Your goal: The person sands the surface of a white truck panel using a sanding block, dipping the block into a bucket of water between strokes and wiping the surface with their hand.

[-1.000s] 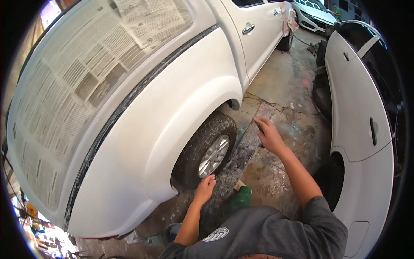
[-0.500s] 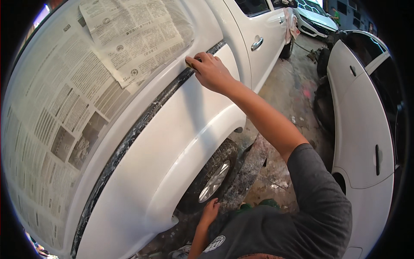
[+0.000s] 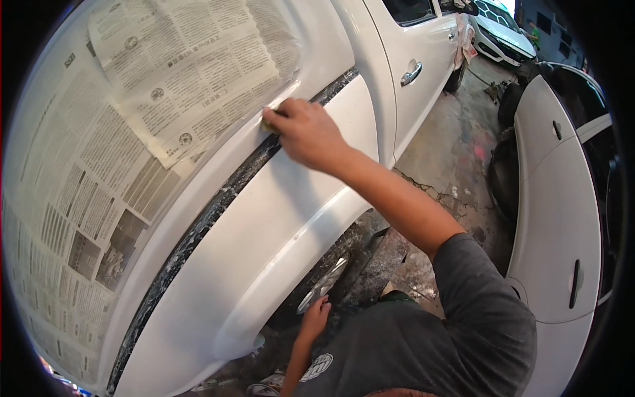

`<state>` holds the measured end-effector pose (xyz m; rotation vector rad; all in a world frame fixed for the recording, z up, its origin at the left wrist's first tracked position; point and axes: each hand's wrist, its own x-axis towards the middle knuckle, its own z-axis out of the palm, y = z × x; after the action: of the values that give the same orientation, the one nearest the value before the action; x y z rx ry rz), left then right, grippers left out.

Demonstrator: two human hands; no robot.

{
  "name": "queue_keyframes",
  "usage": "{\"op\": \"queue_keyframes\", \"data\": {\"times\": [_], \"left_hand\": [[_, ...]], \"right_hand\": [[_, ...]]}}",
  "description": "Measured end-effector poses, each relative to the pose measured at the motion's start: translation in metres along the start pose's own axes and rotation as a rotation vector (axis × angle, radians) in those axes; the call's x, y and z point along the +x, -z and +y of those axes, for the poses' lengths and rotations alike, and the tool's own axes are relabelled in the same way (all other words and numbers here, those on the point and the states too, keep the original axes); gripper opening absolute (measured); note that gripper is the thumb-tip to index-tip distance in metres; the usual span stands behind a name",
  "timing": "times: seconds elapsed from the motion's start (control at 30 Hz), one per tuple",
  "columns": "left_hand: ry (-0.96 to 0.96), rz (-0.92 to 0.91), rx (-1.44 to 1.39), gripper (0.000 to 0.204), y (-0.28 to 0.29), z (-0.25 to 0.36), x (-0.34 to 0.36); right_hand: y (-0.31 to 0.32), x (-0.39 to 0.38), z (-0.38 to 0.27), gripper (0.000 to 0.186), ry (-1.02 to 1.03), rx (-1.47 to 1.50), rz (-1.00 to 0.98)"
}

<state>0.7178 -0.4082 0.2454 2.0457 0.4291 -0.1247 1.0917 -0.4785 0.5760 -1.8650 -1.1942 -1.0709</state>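
Observation:
My right hand (image 3: 309, 135) grips a small yellowish pad (image 3: 270, 124), partly hidden by the fingers, against the white body strip just above the dark, speckled trim (image 3: 215, 208) of a white pickup (image 3: 291, 218). Newspaper masking (image 3: 178, 79) covers the panel above it. Low down, my left hand (image 3: 315, 317) hangs beside the rear wheel (image 3: 323, 286) with its fingers curled; whether they hold anything is hidden.
A white car (image 3: 552, 198) stands close along the right, with concrete floor (image 3: 456, 159) between the vehicles. A dusty board-like strip (image 3: 385, 258) lies by the wheel. Farther back are another white car (image 3: 503, 40), a hose, and a person in green (image 3: 532, 36).
My right hand has risen from near the wheel to the upper trim, then slid down-left along it over the last half second. My left hand stays low by the wheel.

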Motion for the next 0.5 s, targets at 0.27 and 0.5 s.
{"op": "queue_keyframes", "data": {"times": [0.27, 0.5], "left_hand": [[-0.174, 0.045, 0.047, 0.036, 0.007, 0.073, 0.043], [-0.004, 0.196, -0.232, 0.032, 0.063, 0.154, 0.029]], "right_hand": [[0.011, 0.003, 0.031, 0.041, -0.03, -0.119, 0.03], [0.016, 0.003, 0.061, 0.035, -0.025, -0.128, 0.003]]}}
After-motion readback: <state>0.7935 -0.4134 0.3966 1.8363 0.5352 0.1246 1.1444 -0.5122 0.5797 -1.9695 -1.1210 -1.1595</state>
